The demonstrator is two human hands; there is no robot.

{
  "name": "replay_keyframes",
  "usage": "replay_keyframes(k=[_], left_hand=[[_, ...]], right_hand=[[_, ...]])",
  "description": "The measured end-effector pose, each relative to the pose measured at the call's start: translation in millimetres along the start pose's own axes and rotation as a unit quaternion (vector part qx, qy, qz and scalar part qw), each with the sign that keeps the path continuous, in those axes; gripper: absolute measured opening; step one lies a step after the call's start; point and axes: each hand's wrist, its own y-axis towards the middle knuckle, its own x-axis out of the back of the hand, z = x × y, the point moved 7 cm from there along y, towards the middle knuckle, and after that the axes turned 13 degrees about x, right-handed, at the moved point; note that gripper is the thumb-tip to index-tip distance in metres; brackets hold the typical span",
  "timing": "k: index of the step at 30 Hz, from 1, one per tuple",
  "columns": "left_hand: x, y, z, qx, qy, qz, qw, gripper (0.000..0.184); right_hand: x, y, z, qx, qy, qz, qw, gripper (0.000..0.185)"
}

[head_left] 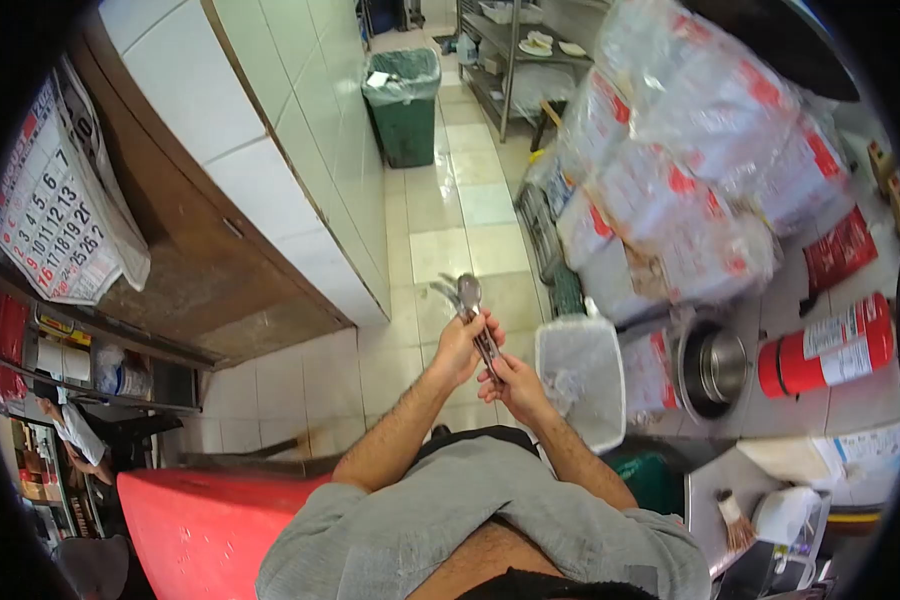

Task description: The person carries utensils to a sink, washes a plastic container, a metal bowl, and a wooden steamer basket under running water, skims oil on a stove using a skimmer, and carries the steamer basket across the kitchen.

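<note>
Over pale floor tiles [460,250], my left hand [457,352] and right hand [516,384] closed round metal cutlery [469,293], green bin [407,130] ahead, wrapped bundles [692,190] at right

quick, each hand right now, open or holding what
Left hand: closed around a spoon and other cutlery.
Right hand: closed, fingers at the cutlery's handle ends.

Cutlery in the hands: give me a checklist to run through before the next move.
1. Left hand gripping the cutlery: ok, fingers wrapped around it.
2. Right hand free: not ok, it holds the handle end.
3. Spoon bowl unobstructed: ok, it points away from the body.
4. Number of pieces: cannot tell, they overlap.
5. Cutlery clean: cannot tell, too small to judge.
6. White tub uncovered: ok, its top is open.
</note>
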Motion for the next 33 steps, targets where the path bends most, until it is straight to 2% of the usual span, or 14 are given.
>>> replay_keyframes(k=[3,7,9,12,14,19,21,23,25,27,29,30,31,33], left_hand=[[19,44,-32,0.002,-0.013,-0.043,0.999,0.011],[23,109,-86,-0.021,-0.015,-0.067,0.997,0.011],[32,151,-114,-0.018,0.003,-0.102,0.995,0.009],[32,207,-173,-0.064,-0.007,-0.112,0.992,0.012],[30,236,-210,-0.095,-0.035,-0.147,0.984,0.014],[-7,310,-297,-0.155,-0.010,-0.145,0.977,0.012],[-14,342,-326,-0.169,0.032,-0.166,0.971,0.010],[-10,386,-349,-0.166,0.048,-0.170,0.970,0.008],[-9,428,-381,-0.165,0.070,-0.169,0.969,0.008],[-15,474,-408,-0.099,0.085,-0.136,0.982,0.008],[-23,522,-443,-0.073,0.130,-0.126,0.981,0.010],[-33,545,-459,-0.042,0.164,-0.106,0.980,0.011],[-41,566,-473,-0.009,0.196,-0.088,0.977,0.013],[-63,607,-508,0.012,0.227,-0.034,0.973,0.020]], right_hand=[[3,57,16,0.026,-0.124,-0.041,0.991,0.022],[11,148,27,0.083,-0.186,-0.026,0.979,0.024],[14,195,33,0.059,-0.152,-0.008,0.987,0.027],[11,276,73,0.001,-0.114,0.038,0.993,0.033],[3,329,101,-0.007,-0.273,0.149,0.950,0.041],[-5,441,171,-0.011,-0.307,0.233,0.923,0.045],[-5,487,186,-0.004,-0.367,0.281,0.887,0.047],[8,535,185,-0.048,-0.403,0.280,0.870,0.047],[18,595,197,0.202,-0.424,0.229,0.853,0.046],[27,643,215,0.253,-0.416,0.190,0.853,0.036],[33,686,244,0.123,-0.397,0.126,0.901,0.029],[33,705,258,0.021,-0.392,0.116,0.912,0.035],[38,727,272,0.022,-0.394,0.108,0.913,0.035],[53,770,285,-0.068,-0.172,0.049,0.982,0.030]])
